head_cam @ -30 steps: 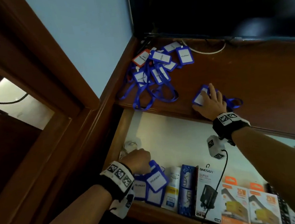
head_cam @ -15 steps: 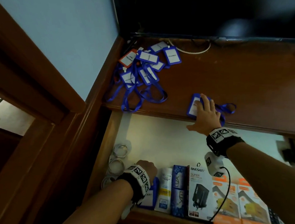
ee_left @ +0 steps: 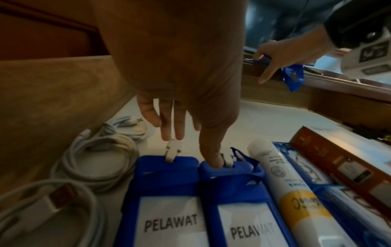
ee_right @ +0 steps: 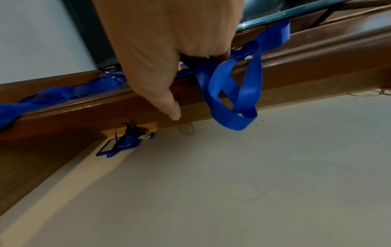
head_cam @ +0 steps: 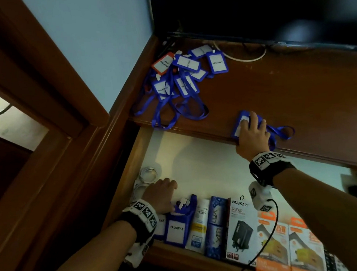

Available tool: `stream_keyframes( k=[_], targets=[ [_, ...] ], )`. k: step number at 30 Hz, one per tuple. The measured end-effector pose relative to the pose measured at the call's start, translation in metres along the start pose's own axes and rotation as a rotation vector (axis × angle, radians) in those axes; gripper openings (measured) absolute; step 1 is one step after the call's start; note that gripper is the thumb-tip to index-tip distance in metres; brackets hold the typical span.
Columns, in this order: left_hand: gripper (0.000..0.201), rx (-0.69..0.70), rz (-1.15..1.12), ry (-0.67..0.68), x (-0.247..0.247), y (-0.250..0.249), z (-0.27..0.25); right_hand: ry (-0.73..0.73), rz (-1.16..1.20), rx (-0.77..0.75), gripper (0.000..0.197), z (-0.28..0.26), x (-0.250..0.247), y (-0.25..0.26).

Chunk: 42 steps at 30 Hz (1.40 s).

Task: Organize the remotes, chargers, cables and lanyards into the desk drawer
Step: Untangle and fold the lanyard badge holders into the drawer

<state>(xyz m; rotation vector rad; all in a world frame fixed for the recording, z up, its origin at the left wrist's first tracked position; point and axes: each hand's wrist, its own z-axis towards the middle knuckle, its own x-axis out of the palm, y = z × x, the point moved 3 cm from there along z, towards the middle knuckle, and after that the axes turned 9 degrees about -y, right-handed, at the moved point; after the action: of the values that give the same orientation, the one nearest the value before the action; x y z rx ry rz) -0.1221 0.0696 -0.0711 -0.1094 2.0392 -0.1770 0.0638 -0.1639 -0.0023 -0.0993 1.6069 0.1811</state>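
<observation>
The desk drawer [head_cam: 208, 171] stands pulled out. My left hand [head_cam: 169, 184] [ee_left: 192, 148] reaches into its front left. Its straight fingers touch a white clip [ee_left: 172, 147], and the thumb presses the top of the right one of two blue "PELAWAT" badge holders [ee_left: 239, 208] [head_cam: 177, 226] lying side by side. On the desk top's front edge, my right hand [head_cam: 251, 129] [ee_right: 188, 83] lies on another blue badge holder [head_cam: 238, 125]. Its thumb points down over the edge, and the blue strap [ee_right: 234, 93] [head_cam: 280, 130] hangs in loops. A heap of blue lanyards [head_cam: 181, 81] sits at the back left.
Coiled white cables [ee_left: 95, 158] [head_cam: 147, 173] lie in the drawer's left corner. A tube [head_cam: 199, 224], a black charger box [head_cam: 239, 227] and orange boxes [head_cam: 273, 241] line the front. Another badge holder [ee_right: 118, 147] lies in a back corner. A dark screen [head_cam: 270, 8] stands behind.
My right hand has dragged its badge holder toward the desk's front edge. My left hand has stayed at the badge holders in the drawer, and its fingers have straightened.
</observation>
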Motion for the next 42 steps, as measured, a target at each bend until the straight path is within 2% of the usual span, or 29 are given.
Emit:
stream_keyframes(
  k=[3,7,14,18,22,25,27,28,30,32,33,35,37,39,42],
  targets=[
    [0.048,-0.062,0.118,0.058,0.005,0.014,-0.011,-0.047,0.015,-0.026,0.073,-0.004,0.001,-0.004],
    [0.036,-0.104,0.126,0.093,0.015,0.014,-0.018,-0.066,0.06,-0.059,0.064,-0.011,-0.001,-0.007],
    [0.043,0.021,0.225,0.174,0.014,0.005,-0.013,-0.102,0.195,-0.044,0.05,-0.032,-0.006,-0.003],
    [0.038,0.058,0.266,0.168,0.013,0.004,-0.015,-0.127,0.433,-0.034,0.041,-0.047,-0.017,-0.001],
    [0.033,0.071,0.189,0.126,0.011,0.007,-0.016,-0.18,0.689,0.051,0.028,-0.067,-0.038,0.0],
    [0.047,0.054,0.113,0.094,0.008,0.009,-0.014,-0.163,0.857,0.117,0.018,-0.085,-0.05,-0.001],
    [0.064,0.014,-0.024,0.027,-0.003,0.003,-0.01,-0.117,0.982,0.19,0.015,-0.097,-0.051,-0.004],
    [0.066,-0.003,-0.13,-0.026,-0.014,-0.004,-0.008,-0.099,1.04,0.23,0.024,-0.103,-0.051,-0.005],
    [0.052,0.025,-0.317,-0.178,-0.041,-0.021,-0.006,-0.085,1.113,0.281,0.037,-0.113,-0.056,-0.002],
    [0.034,0.047,-0.556,-0.287,-0.071,-0.039,-0.006,-0.096,1.229,0.279,0.029,-0.122,-0.066,0.005],
    [0.033,0.038,-0.733,-0.283,-0.087,-0.05,-0.009,-0.106,1.288,0.246,0.022,-0.126,-0.073,0.01],
    [0.052,0.022,-1.052,-0.162,-0.116,-0.073,-0.019,-0.152,1.328,0.142,0.009,-0.134,-0.089,0.02],
    [0.071,0.045,-1.252,-0.035,-0.141,-0.091,-0.032,-0.186,1.32,0.021,0.011,-0.14,-0.1,0.03],
    [0.08,0.061,-1.388,0.008,-0.157,-0.101,-0.04,-0.199,1.242,-0.096,0.008,-0.145,-0.108,0.039],
    [0.071,0.023,-1.382,-0.027,-0.168,-0.106,-0.046,-0.274,1.091,-0.259,0.013,-0.151,-0.112,0.045]
  ],
)
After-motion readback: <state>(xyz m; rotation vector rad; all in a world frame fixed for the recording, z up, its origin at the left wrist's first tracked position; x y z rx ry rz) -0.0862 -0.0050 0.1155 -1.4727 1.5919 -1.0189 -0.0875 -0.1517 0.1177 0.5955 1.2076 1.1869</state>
